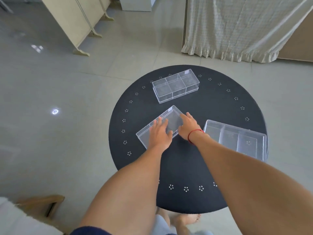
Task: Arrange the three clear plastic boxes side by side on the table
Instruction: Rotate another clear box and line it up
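Observation:
Three clear plastic boxes lie on a round black table (211, 175). The far box (175, 85), with three compartments, sits at the back. The middle box (171, 116) lies at an angle left of centre. My left hand (160, 134) rests flat on its near part with fingers spread. My right hand (188, 127), with a red string at the wrist, holds its right edge. The third box (237, 139) lies at the right edge of the table, apart from both hands.
White flower dots ring the table's rim. A cream folding screen (79, 22) stands on the tiled floor at the back left. A ruffled curtain (237, 31) hangs at the back right. A wooden stool (42, 206) is at the near left.

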Action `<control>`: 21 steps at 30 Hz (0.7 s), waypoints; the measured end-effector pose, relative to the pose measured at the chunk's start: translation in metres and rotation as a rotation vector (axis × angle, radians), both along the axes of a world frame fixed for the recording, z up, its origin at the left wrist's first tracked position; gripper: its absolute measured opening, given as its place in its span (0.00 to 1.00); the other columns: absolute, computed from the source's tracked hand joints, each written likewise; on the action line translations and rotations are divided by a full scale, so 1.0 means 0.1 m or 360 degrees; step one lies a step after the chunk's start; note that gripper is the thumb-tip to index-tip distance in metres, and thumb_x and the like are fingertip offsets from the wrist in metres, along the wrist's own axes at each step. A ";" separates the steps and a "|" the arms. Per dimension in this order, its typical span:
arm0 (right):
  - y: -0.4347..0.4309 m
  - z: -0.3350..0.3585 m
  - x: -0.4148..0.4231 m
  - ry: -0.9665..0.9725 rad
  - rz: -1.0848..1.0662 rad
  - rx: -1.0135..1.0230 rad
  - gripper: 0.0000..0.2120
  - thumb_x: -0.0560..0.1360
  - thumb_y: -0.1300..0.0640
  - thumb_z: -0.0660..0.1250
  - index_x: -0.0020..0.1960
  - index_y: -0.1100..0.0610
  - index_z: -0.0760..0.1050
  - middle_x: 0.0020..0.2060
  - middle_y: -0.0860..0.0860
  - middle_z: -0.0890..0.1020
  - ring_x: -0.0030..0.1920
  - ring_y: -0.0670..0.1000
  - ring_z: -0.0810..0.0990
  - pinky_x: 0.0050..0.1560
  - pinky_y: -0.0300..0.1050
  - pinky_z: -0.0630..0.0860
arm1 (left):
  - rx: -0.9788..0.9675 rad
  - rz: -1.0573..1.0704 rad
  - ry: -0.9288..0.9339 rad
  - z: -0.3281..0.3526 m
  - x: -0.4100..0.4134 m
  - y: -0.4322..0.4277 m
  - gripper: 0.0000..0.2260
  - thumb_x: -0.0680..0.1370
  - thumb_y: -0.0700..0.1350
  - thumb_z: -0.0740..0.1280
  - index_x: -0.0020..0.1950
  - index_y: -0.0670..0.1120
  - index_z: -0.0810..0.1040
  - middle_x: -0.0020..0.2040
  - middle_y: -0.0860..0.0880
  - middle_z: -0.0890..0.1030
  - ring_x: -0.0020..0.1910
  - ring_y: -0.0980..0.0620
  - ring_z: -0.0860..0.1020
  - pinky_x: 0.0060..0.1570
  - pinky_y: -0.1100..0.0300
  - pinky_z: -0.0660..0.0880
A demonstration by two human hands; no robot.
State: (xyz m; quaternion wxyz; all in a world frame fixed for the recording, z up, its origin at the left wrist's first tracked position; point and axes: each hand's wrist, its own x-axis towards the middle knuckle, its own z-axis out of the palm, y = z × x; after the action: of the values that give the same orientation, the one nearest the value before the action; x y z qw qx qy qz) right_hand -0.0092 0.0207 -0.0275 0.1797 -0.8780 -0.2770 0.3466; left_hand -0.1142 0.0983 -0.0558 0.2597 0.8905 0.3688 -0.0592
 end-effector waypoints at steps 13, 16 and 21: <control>0.34 -0.06 0.25 0.0314 -0.0506 -0.0067 0.24 0.71 0.53 0.67 0.67 0.56 0.71 0.62 0.58 0.75 0.60 0.61 0.77 0.63 0.56 0.75 | -0.0244 0.0143 -0.0401 -0.02 0.20 0.64 0.14 0.83 0.38 0.55 0.68 0.44 0.69 0.80 0.47 0.55 0.80 0.48 0.48 0.75 0.53 0.54; 0.33 -0.07 0.28 0.0361 -0.0556 -0.0049 0.22 0.71 0.55 0.68 0.63 0.57 0.73 0.56 0.56 0.80 0.57 0.59 0.79 0.61 0.54 0.76 | 0.0043 0.0355 -0.0229 -0.01 0.13 0.84 0.29 0.80 0.52 0.64 0.76 0.43 0.59 0.80 0.42 0.53 0.80 0.45 0.49 0.77 0.49 0.51; 0.45 -0.08 0.28 0.0436 -0.0832 -0.0100 0.35 0.73 0.43 0.66 0.72 0.62 0.63 0.64 0.58 0.76 0.62 0.60 0.77 0.57 0.51 0.74 | -0.0732 0.0865 -0.0108 0.13 0.10 1.07 0.45 0.69 0.59 0.74 0.78 0.50 0.53 0.76 0.46 0.63 0.74 0.45 0.66 0.68 0.50 0.67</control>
State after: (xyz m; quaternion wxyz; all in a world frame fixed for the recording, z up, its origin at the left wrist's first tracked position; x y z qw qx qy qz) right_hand 0.0189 0.0657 -0.0350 0.2712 -0.8698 -0.0039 0.4122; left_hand -0.1040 0.2054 -0.0432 0.4717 0.6796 0.5604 -0.0399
